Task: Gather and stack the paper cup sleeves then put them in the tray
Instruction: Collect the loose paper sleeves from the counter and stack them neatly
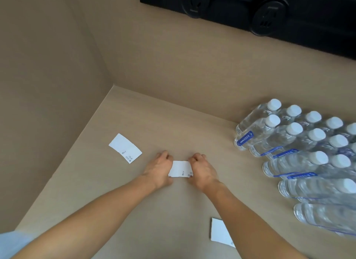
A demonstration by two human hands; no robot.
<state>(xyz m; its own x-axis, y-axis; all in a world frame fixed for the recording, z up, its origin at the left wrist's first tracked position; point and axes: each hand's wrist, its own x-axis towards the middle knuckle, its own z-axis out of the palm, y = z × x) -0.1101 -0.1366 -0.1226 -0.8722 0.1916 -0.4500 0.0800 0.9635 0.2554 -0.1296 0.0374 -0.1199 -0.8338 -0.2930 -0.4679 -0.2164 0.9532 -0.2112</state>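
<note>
A small stack of flat white paper cup sleeves lies on the tan counter, squeezed between both hands. My left hand presses its left end and my right hand presses its right end, fingers curled over the far edge. Another white sleeve lies flat to the left, apart from my hands. A third sleeve lies near the front, partly hidden under my right forearm. No tray is in view.
Several clear water bottles with white caps stand in shrink-wrapped rows on the right. Tan walls close the counter at the left and back. A black socket panel is set in the back wall above.
</note>
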